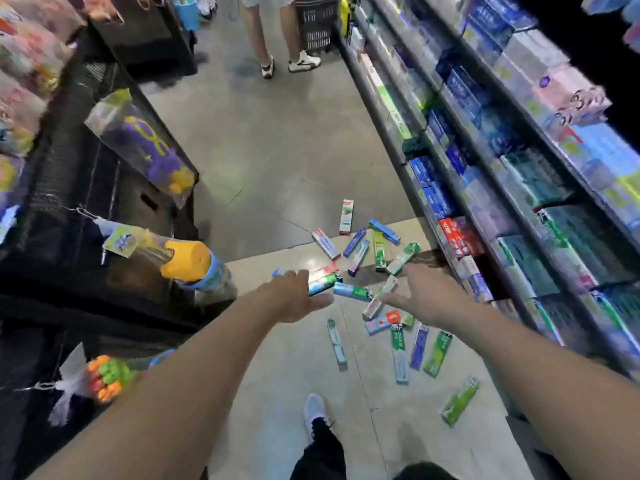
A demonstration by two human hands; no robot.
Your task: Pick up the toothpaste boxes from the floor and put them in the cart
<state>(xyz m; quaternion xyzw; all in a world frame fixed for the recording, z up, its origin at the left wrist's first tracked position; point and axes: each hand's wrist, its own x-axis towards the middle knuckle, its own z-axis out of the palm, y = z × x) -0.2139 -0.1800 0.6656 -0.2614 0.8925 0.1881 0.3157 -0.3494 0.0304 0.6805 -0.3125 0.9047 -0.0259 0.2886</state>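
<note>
Several toothpaste boxes lie scattered on the floor, in a far cluster (360, 252) and a near cluster (401, 351). One green box (460, 400) lies apart at the lower right. My left hand (298, 294) reaches out low and grips a few boxes (323, 278) whose ends stick out on both sides of the fingers. My right hand (427, 296) hovers with fingers spread over the middle of the pile, holding nothing. No cart shows in this view.
Shelves of boxed toothpaste (502, 188) run along the right side. A black rack with hanging toys (187, 261) stands on the left. Another person's legs (270, 39) and a black basket (318, 26) are far up the aisle. My shoe (315, 410) is below.
</note>
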